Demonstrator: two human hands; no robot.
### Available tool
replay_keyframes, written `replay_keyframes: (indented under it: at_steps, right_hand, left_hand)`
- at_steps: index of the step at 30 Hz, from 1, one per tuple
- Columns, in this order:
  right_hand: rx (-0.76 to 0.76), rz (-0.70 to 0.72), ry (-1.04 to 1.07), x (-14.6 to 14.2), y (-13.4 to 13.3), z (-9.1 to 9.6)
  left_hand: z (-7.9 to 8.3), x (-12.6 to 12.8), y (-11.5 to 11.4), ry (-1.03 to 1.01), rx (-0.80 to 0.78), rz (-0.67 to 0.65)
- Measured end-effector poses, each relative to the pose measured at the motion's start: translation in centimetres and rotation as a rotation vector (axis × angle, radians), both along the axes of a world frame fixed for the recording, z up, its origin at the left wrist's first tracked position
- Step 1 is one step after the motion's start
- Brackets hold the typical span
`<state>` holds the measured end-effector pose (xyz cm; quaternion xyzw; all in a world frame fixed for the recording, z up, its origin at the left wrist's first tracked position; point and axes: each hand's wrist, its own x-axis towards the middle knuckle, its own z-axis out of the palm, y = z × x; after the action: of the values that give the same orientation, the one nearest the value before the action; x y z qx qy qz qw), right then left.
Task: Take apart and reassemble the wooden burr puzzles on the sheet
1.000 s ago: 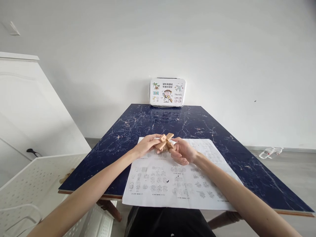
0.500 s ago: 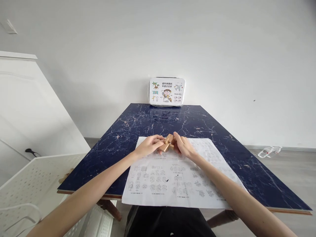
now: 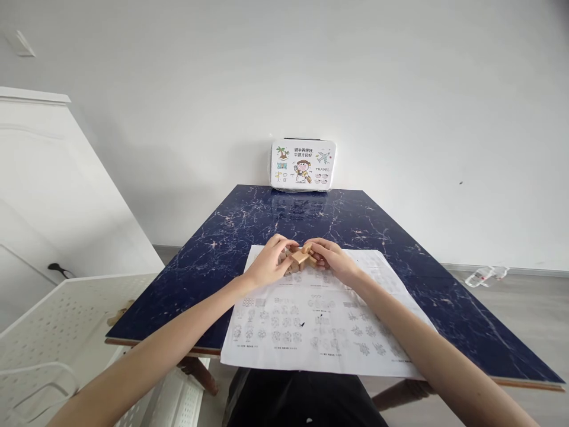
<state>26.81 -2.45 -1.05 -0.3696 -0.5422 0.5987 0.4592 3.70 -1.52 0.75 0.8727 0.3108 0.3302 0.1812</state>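
A small wooden block puzzle (image 3: 301, 257) of crossed light-brown bars is held between both hands just above a white printed sheet (image 3: 320, 323). My left hand (image 3: 269, 264) grips its left side with curled fingers. My right hand (image 3: 332, 259) pinches its right side, fingers closed on the bars. The sheet shows rows of small diagrams and lies on a dark blue marbled table (image 3: 222, 249). Much of the puzzle is hidden by my fingers.
A white box with cartoon travel pictures (image 3: 303, 165) stands at the table's far edge against the white wall. A white perforated cart (image 3: 53, 332) sits to the left of the table. A clear plastic bottle (image 3: 484, 274) lies on the floor at right.
Both hands have closed in on the puzzle and lowered it slightly toward the sheet. My right hand turned from palm-up beneath it to gripping its side.
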Motion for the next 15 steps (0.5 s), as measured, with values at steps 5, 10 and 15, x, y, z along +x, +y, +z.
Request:
replay_keyframes:
  at_steps: [5,10,15]
  right_hand:
    - [-0.01,0.059,0.003,0.5,0.3,-0.2]
    - [0.004,0.131,-0.085,1.5,0.6,0.1]
    - [0.037,0.235,-0.147,2.6,0.7,0.8]
  left_hand:
    - [-0.2,-0.4,0.5,0.008,0.085,0.03]
    - [0.1,-0.4,0.5,0.045,-0.015,-0.071]
    - [0.2,-0.1,0.2,0.059,-0.035,-0.074]
